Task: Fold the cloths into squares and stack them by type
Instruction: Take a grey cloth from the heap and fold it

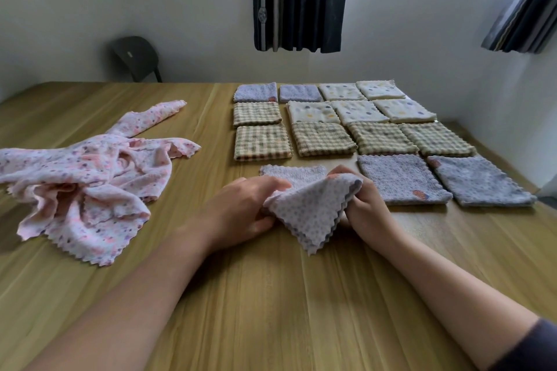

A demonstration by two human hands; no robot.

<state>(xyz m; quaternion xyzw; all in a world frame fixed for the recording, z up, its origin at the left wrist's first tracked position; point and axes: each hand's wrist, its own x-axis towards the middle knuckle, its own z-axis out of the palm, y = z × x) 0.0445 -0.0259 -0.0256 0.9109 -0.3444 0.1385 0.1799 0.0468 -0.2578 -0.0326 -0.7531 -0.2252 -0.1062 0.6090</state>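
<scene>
A pale purple dotted cloth (pixel 310 205) with a zigzag edge lies partly folded at the table's middle, its near corner hanging toward me. My left hand (pixel 244 208) grips its left side and my right hand (pixel 366 205) pinches its right side, lifting the near layer. Behind and to the right lie folded squares: purple ones (pixel 401 179), checked ones (pixel 262 141) and cream dotted ones (pixel 358 111). A crumpled heap of pink flowered cloths (pixel 87 181) sits at the left.
The wooden table (pixel 271 295) reaches to the wall on the right. A dark chair (pixel 137 57) stands behind the far left edge. Dark curtains (pixel 298 0) hang by the window.
</scene>
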